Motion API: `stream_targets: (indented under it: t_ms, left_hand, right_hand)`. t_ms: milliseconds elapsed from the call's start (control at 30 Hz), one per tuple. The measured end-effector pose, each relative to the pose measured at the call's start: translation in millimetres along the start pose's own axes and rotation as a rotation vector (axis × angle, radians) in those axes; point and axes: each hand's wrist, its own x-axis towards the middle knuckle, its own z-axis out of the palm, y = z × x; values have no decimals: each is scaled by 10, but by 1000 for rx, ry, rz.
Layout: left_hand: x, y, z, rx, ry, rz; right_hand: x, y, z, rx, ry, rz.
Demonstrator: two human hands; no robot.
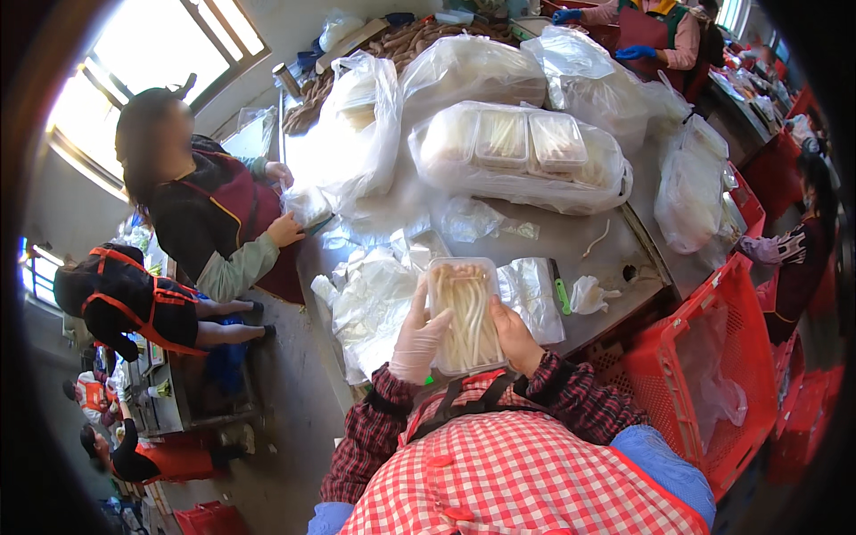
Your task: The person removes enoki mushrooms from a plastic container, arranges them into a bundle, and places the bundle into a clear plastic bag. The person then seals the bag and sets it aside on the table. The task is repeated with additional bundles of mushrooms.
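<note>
Upright before my chest is a clear plastic box filled with long, pale vegetable stalks, pinkish at the far end. My left hand, in a thin whitish glove, grips its left side with the thumb across the front. Bare, my right hand holds the opposite edge. Flat plastic bags lie just beyond the right hand, beside a green-handled knife. Crumpled clear plastic sheets spread over the table left of the box.
On the metal table sits a large bag of similar filled boxes. More stuffed bags and brown roots lie behind. A crumpled white wad is at right, near a red crate. A co-worker handles plastic at left.
</note>
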Motion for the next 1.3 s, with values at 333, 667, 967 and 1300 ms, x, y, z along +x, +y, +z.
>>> stream_targets:
  t_ms: [333,667,967,1300]
  left_hand:
    - [-215,22,223,-38,-105,-147]
    - [-163,46,130,-65,-91,-15]
    - [-90,-56,24,-64,-122,21]
    - [-366,228,-225,217,-472,-71]
  right_hand:
    - [246,90,-289,15,-8,-106]
    - [-163,-5,-41,168,-63,46]
    - [-66,-65,-52,66,14,1]
    - [52,-361,-428,-184,-128,-181]
